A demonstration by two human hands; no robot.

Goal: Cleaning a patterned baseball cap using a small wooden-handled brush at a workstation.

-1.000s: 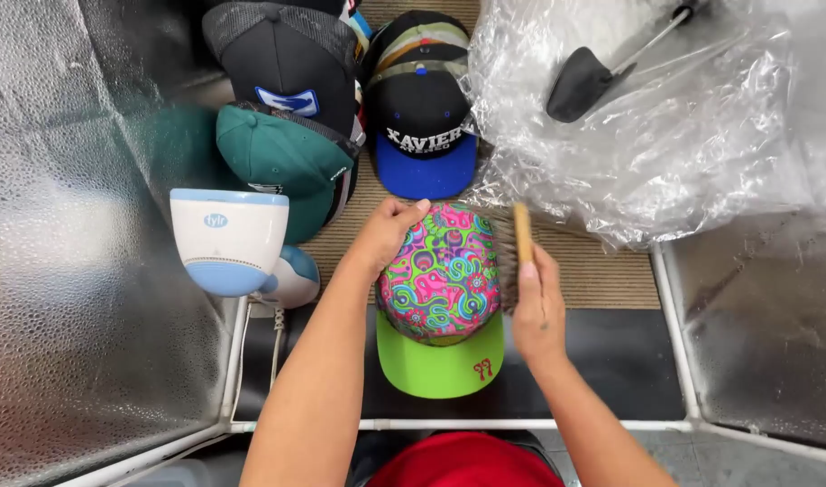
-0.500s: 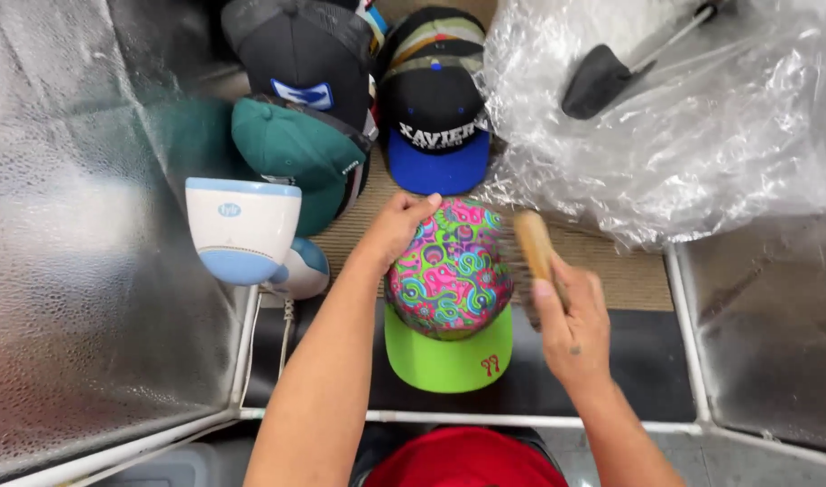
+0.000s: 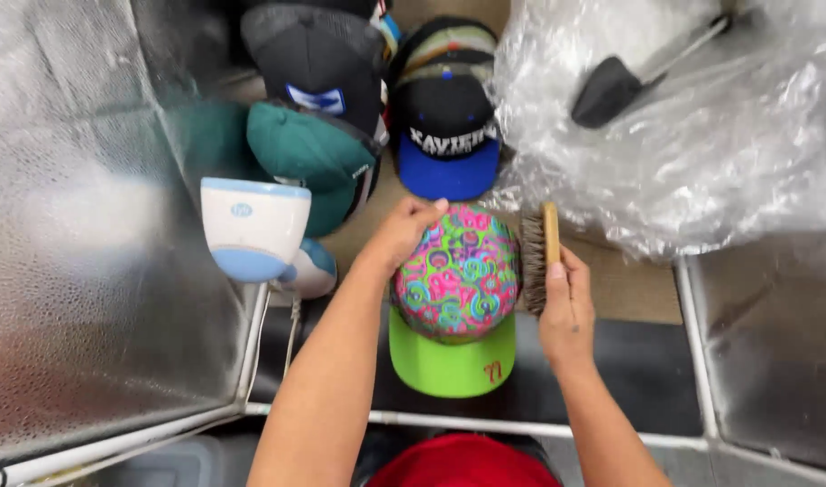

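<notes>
A cap [image 3: 455, 280] with a swirly pink, green and blue crown and a lime-green brim lies in the middle, brim toward me. My left hand [image 3: 402, 231] rests on the crown's upper left side, steadying it. My right hand [image 3: 564, 311] grips a wooden brush [image 3: 539, 252] with dark bristles. The bristles press against the crown's right side.
Behind the cap lie a black cap with a blue brim [image 3: 445, 122], a green cap [image 3: 309, 153] and a black mesh cap [image 3: 318, 59]. A white and blue handheld appliance [image 3: 253, 227] sits left. Crumpled clear plastic [image 3: 692, 135] covers the right. Silver reflective walls [image 3: 79, 252] enclose both sides.
My right hand has swept the brush along the crown's right side, out and back against it. My left hand has stayed on the crown. The view has drifted slightly.
</notes>
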